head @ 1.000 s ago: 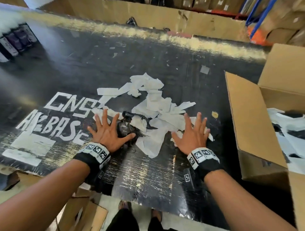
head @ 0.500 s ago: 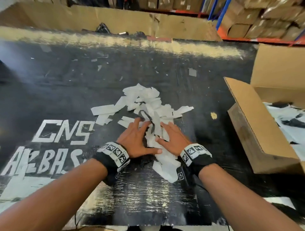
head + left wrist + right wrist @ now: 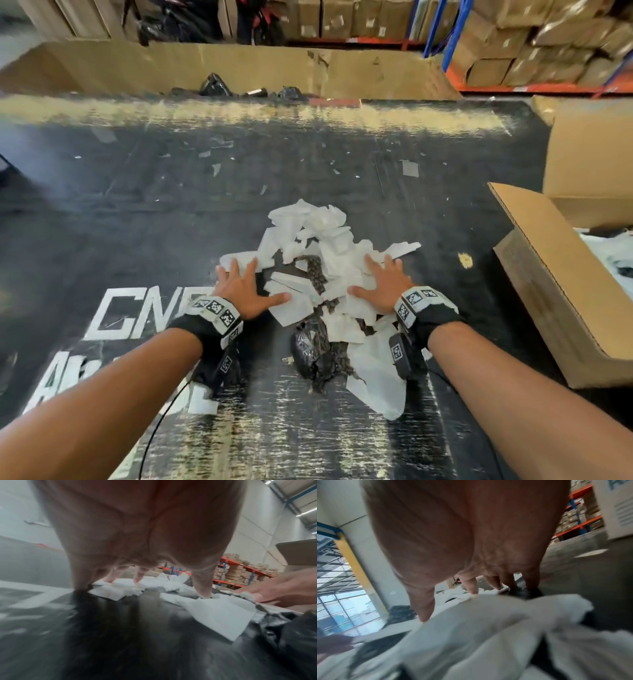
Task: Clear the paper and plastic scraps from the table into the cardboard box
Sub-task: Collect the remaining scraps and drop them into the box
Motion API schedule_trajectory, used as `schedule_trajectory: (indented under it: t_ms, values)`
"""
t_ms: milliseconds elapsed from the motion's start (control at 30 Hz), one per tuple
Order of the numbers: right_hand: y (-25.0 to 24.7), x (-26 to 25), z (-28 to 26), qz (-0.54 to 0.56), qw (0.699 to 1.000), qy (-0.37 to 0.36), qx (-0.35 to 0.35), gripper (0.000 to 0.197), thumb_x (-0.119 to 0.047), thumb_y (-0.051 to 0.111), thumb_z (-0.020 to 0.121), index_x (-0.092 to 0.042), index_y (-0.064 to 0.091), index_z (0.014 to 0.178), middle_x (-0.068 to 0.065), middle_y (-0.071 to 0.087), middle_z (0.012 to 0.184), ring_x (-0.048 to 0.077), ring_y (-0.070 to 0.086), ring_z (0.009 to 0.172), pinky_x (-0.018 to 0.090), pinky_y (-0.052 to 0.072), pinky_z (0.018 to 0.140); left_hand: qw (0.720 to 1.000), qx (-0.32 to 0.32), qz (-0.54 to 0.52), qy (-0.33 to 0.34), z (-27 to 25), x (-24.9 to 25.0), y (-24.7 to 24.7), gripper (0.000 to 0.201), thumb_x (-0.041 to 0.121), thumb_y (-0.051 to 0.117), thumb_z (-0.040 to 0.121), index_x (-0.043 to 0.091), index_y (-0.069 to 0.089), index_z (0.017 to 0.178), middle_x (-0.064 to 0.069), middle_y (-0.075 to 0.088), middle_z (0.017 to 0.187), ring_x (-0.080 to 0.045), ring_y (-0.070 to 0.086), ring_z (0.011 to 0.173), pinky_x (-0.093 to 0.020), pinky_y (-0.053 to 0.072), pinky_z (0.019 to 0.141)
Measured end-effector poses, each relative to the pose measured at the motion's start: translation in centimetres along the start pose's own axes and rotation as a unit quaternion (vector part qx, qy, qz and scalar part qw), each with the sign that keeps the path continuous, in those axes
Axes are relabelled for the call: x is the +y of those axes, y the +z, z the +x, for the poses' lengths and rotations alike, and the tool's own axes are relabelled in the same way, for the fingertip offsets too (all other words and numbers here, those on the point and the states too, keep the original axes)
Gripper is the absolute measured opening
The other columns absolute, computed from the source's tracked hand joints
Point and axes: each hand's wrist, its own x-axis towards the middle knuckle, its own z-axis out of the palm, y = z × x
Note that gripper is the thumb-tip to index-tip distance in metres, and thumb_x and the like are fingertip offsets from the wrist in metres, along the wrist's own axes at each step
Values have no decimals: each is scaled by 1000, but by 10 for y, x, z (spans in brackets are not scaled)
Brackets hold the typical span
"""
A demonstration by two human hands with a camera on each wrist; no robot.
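Head view: both hands lie flat, fingers spread, on the scraps (image 3: 329,270) piled mid-table (image 3: 137,205), left hand (image 3: 245,291) on the pile's left, right hand (image 3: 383,286) on its right. Box (image 3: 548,291) sits open at the right edge.

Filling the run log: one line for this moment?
left hand flat on paper scraps | right hand flat on scraps | cardboard box open

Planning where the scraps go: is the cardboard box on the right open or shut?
Open: the cardboard box has its flaps up, and white scraps already lie inside.
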Motion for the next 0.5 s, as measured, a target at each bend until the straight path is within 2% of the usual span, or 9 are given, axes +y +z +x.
schedule_trajectory:
  t_ms: [67,133,167,233,267,300,367,433,500]
  values:
    - [7,-16,-5,-11,998,-54,-24,98,-78,49,81,-36,3,157,6,-11,165,30,-9,151,53,11,121,996,-19,-4,82,-3,18,0,125,94,47,65,22,7,159,-14,7,166,-39,7,152,-54,16,122]
    - [12,-30,-12,-4,993,-113,-39,89,-70,52,86,-34,11,157,4,-3,165,26,-3,152,49,12,121,986,-11,-23,163,-3,35,0,117,92,51,66,19,20,153,-10,29,159,-30,29,145,-49,31,117]
    - [12,-34,-15,4,991,-132,-33,84,-66,53,87,-32,19,156,4,6,165,24,5,151,46,15,121,984,2,-28,178,-3,42,-1,114,93,51,64,19,26,148,-7,39,152,-27,39,138,-47,38,112]
    - [1,-37,-15,31,989,-144,13,69,-60,57,87,-29,40,146,1,34,156,22,32,142,38,30,115,983,55,-32,170,2,50,-13,97,90,50,61,20,39,128,-2,50,130,-25,50,120,-46,49,97]
    - [-9,-36,-13,43,988,-139,44,59,-57,59,87,-29,49,138,-1,45,147,21,44,133,36,37,108,981,97,-32,162,6,52,-22,85,84,50,61,21,41,117,0,50,118,-24,50,110,-44,51,89]
    - [-20,-36,-11,49,987,-132,75,50,-55,60,86,-30,54,128,-2,52,137,21,51,123,35,42,100,978,138,-32,156,11,53,-31,75,80,52,63,20,42,108,1,48,109,-23,49,103,-42,51,82]
    - [-44,-35,-3,45,984,-123,123,42,-54,63,84,-31,55,117,-4,55,121,21,56,110,34,45,87,967,201,-47,146,22,53,-51,64,72,60,70,18,41,98,1,45,100,-23,47,95,-40,50,75]
    - [-62,-35,12,36,981,-129,138,54,-57,69,77,-31,52,122,-3,52,122,21,54,113,37,47,89,958,238,-70,144,40,49,-65,64,70,65,70,17,41,96,0,44,98,-24,47,94,-41,50,77]
    - [-75,-37,32,15,983,-144,110,87,-65,77,65,-32,41,138,0,43,138,23,46,128,44,45,100,961,217,-66,159,59,47,-75,80,77,70,62,16,45,108,-1,43,107,-25,46,103,-45,50,89]
